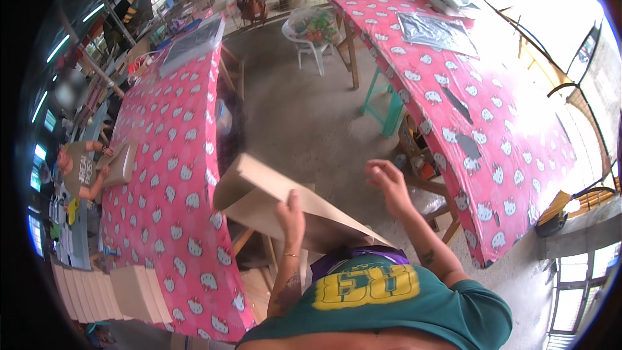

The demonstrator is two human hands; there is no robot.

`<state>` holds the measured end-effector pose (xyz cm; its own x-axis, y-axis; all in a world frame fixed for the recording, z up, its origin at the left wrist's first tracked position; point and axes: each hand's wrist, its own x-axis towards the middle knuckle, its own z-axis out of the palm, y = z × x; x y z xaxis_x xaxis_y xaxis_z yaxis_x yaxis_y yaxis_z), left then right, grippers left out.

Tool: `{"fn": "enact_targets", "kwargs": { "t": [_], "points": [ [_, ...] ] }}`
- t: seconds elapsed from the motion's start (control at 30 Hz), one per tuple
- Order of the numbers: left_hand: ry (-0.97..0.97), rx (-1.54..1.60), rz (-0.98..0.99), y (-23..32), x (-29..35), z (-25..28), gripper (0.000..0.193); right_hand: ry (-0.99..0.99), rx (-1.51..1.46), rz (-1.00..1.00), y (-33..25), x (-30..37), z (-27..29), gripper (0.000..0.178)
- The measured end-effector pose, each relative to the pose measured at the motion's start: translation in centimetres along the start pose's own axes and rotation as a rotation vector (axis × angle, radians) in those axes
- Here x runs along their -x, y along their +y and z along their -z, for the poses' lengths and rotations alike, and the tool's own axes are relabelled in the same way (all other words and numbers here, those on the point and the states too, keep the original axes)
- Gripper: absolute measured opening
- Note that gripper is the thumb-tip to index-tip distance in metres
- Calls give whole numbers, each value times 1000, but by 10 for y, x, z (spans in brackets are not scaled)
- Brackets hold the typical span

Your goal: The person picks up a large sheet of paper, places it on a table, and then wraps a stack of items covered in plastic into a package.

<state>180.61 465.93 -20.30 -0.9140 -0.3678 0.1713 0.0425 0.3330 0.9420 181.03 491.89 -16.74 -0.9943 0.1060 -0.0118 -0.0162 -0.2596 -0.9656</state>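
Note:
My left hand [291, 217] grips the upper edge of a folded brown cardboard piece [259, 210], its thumb on the outside. The piece stands tilted in front of my body, with a rounded fold at its left end and a narrow right end near my waist. To the right of it, my right hand [389, 185] is raised in the air, apart from the cardboard. Its fingers are loosely bent, and nothing shows in them.
Long pink-covered tables stand at left [149, 155] and right [440, 104]. Overlapping brown cardboard pieces [110, 291] lie at the left table's near end. Across it, a person [81, 168] handles a brown piece [121, 165]. A green stool [385, 107] and a white chair [311, 52] stand between.

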Motion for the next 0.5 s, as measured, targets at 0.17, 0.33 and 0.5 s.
{"fn": "enact_targets", "kwargs": {
  "t": [0.17, 0.33, 0.5],
  "points": [
    [232, 134, 127, 31, -61, -17, 40, 301, -276, -117, -9, -149, 110, 27],
    [404, 174, 209, 16, -122, -36, 39, 445, -548, -165, 20, -296, 197, 32],
    [461, 161, 127, -3, -202, -75, 35, 632, -760, -281, 21, -438, 242, 44]
  ]
}}
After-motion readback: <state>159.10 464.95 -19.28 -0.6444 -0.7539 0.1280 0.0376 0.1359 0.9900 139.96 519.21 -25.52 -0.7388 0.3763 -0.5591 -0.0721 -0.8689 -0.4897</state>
